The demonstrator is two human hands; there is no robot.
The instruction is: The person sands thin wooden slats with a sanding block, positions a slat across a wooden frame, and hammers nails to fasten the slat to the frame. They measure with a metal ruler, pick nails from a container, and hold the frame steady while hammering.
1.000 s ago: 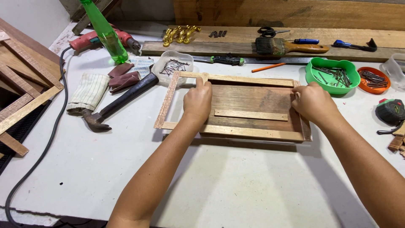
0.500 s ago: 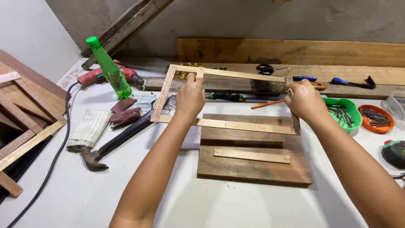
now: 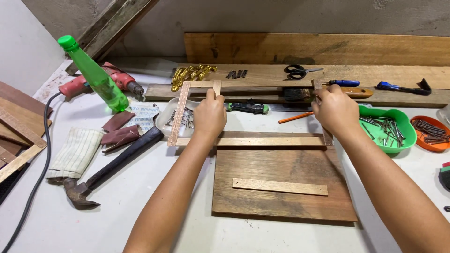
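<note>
Gripping the thin wooden frame with both our left hand and right hand above the dark board, we judge that uneven pull could rack its joints. Drifting toward the bench's far edge, it might knock the nail tray.

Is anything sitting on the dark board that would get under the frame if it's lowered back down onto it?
Yes. A thin light wood strip lies loose across the middle of the dark board. The left hand and right hand hold the wooden frame lifted just beyond the board's far edge. Nothing else visible lies on the board.

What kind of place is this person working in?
Most likely a small home woodworking bench. A hammer, an electric drill and trays of nails surround the thin wooden frame that both hands hold above a board.
</note>
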